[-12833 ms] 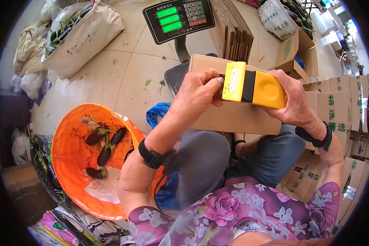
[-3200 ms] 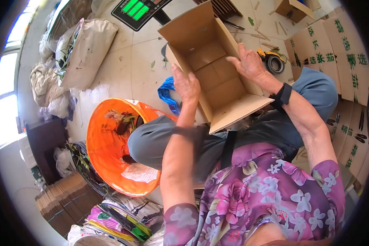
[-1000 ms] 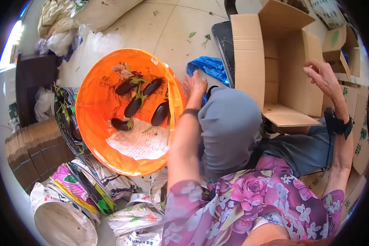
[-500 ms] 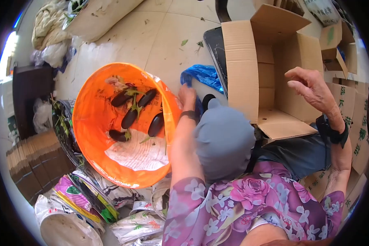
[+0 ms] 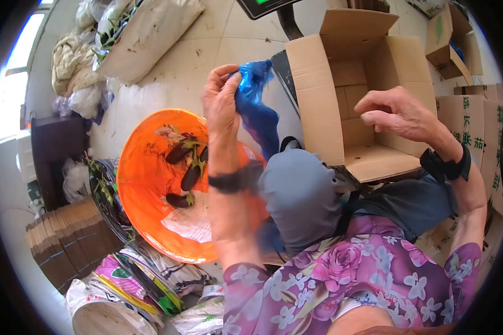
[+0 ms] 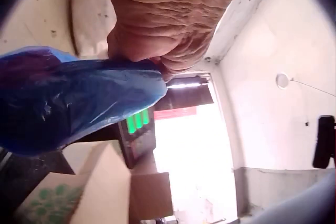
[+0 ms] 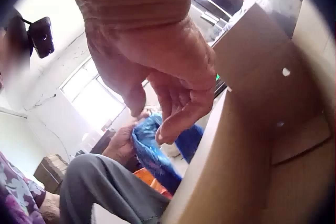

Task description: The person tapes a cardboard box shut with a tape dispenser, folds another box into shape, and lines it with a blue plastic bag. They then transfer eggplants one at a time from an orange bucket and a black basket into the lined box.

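Observation:
My left hand (image 5: pixel 221 100) pinches a blue plastic bag (image 5: pixel 257 95) at its upper edge, and the bag hangs down beside my knee. In the left wrist view the thin blue plastic (image 6: pixel 79 103) stretches away from the fingers. My right hand (image 5: pixel 399 114) hovers over the mouth of an open cardboard box (image 5: pixel 318 89), fingers loosely bent with nothing between them. From the right wrist view the same hand (image 7: pixel 157 71) appears beside the box wall (image 7: pixel 210 161), with the blue bag (image 7: pixel 155 150) beyond it. The box flaps stand spread and its inside shows bare cardboard.
An orange bucket-like container (image 5: pixel 129 184) with several eggplants (image 5: pixel 191 177) stands left of my knee. A scale (image 5: pixel 262 6) is behind the box. Flat cardboard stacks (image 5: pixel 72 240) and plastic sacks (image 5: pixel 145 279) lie at lower left, printed cartons (image 5: pixel 464 120) at right.
The tape dispenser held earlier is out of my hands, and the box now stands open. My left hand has lifted the blue bag from beside the orange container. The right hand has moved left over the box.

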The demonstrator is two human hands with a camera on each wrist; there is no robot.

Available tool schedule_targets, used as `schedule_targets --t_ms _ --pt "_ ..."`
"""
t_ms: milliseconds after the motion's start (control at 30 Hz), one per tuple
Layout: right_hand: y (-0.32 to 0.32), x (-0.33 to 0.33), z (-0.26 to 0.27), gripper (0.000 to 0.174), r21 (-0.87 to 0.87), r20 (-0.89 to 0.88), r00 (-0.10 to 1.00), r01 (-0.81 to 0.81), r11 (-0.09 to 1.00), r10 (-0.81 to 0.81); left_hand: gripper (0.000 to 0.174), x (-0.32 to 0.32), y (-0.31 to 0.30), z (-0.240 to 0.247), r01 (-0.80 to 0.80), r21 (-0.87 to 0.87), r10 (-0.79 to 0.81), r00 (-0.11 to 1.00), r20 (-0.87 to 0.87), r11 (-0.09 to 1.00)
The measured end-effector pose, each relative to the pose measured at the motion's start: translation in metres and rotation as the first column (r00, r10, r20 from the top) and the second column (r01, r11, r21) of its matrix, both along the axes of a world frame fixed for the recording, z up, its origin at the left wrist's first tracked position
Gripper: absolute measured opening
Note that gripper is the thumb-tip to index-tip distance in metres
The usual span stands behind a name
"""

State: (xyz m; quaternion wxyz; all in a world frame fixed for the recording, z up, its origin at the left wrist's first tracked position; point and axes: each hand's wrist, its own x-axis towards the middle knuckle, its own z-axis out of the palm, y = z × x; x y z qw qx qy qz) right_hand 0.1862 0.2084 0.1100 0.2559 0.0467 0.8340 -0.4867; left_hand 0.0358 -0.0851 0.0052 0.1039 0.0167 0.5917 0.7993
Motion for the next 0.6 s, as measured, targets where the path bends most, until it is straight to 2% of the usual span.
schedule_targets --t_ms 33,100,133,167,200,233,267,300,333,400,433,500,567,600 --pt "-0.004 -0.006 0.000 0.029 -0.004 -0.010 1.000 0.017 1.000 -0.017 0.019 0.006 0.000 0.027 0.060 0.003 -0.060 0.998 -0.018 0.998" --pt "-0.016 -0.021 -0.003 0.037 -0.254 0.129 0.988 -0.046 0.966 0.081 0.024 0.024 0.008 0.076 0.125 -0.028 -0.126 0.990 -0.065 0.992" --pt "-0.029 -0.026 -0.001 0.037 -0.255 0.122 0.990 -0.042 0.966 0.076 0.027 0.038 0.015 0.101 0.203 -0.105 -0.215 0.969 -0.124 0.974" --pt "-0.044 -0.032 0.001 0.041 -0.454 0.145 0.989 0.057 0.889 0.011 0.030 0.050 0.019 0.113 0.269 -0.186 -0.302 0.937 -0.176 0.945" --pt "-0.056 -0.037 0.004 0.044 -0.629 0.177 0.983 0.147 0.764 -0.044 0.032 0.058 0.020 0.117 0.354 -0.239 -0.402 0.893 -0.201 0.904" --pt "-0.065 -0.044 0.006 0.044 -0.630 0.164 0.986 0.138 0.764 -0.044 0.034 0.064 0.021 0.120 0.429 -0.296 -0.498 0.839 -0.219 0.854" --pt "-0.071 -0.052 0.007 0.043 -0.732 0.084 0.993 0.116 0.671 -0.080 0.035 0.068 0.021 0.118 0.452 -0.333 -0.546 0.787 -0.288 0.827" --pt "-0.075 -0.058 0.007 0.043 -0.821 0.011 0.992 0.079 0.566 -0.123 0.035 0.070 0.016 0.119 0.444 -0.341 -0.544 0.785 -0.296 0.828" --pt "-0.077 -0.062 0.007 0.033 -0.844 0.021 0.985 0.110 0.525 -0.173 0.034 0.071 0.009 0.121 0.369 -0.351 -0.466 0.848 -0.253 0.861" --pt "-0.074 -0.065 0.011 0.030 -0.868 -0.022 0.986 0.062 0.493 -0.163 0.034 0.070 0.000 0.118 0.217 -0.314 -0.288 0.937 -0.200 0.924" --pt "-0.071 -0.065 0.014 0.028 -0.885 -0.052 0.986 0.028 0.465 -0.158 0.034 0.070 0.000 0.116 0.213 -0.312 -0.285 0.935 -0.209 0.926" --pt "-0.065 -0.065 0.013 0.029 -0.859 -0.096 0.985 -0.011 0.512 -0.140 0.038 0.070 0.002 0.111 0.087 -0.227 -0.126 0.978 -0.167 0.970" --pt "-0.066 -0.064 0.010 0.031 -0.759 -0.250 0.963 -0.131 0.638 -0.101 0.042 0.066 0.002 0.109 0.139 -0.192 -0.170 0.973 -0.155 0.972" --pt "-0.071 -0.062 0.014 0.031 -0.756 -0.257 0.962 -0.138 0.640 -0.096 0.042 0.065 0.005 0.111 0.222 -0.197 -0.254 0.956 -0.151 0.955"
